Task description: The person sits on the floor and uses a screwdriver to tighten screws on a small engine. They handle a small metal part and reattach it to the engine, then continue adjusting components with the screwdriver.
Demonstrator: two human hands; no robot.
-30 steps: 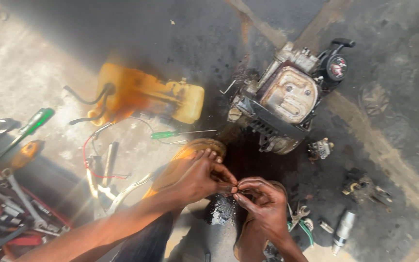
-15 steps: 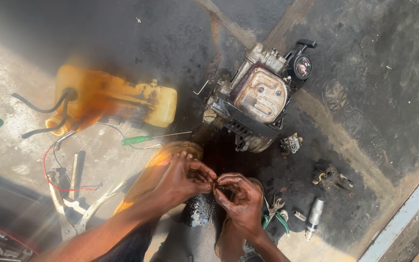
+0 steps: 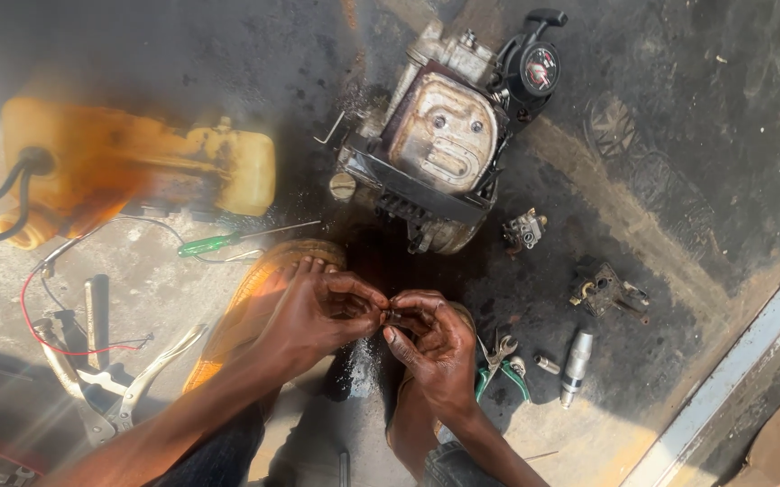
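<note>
A small dark part, too small to identify, is pinched between the fingertips of both hands, low in the view's centre and above the stained concrete floor. The left hand closes thumb and forefinger on one end; the right hand grasps the other end, which seems to steady the piece for close work. Beneath the wrists lie an orange sandal and green-handled pliers. To the right rest a silver cylindrical socket, a dark bracket-like part and a carburettor, all within arm's reach. Beyond the hands stands a small petrol engine, partly stripped. At left are a green-handled screwdriver, a yellow fuel tank, a red wire and long-nosed pliers.
</note>
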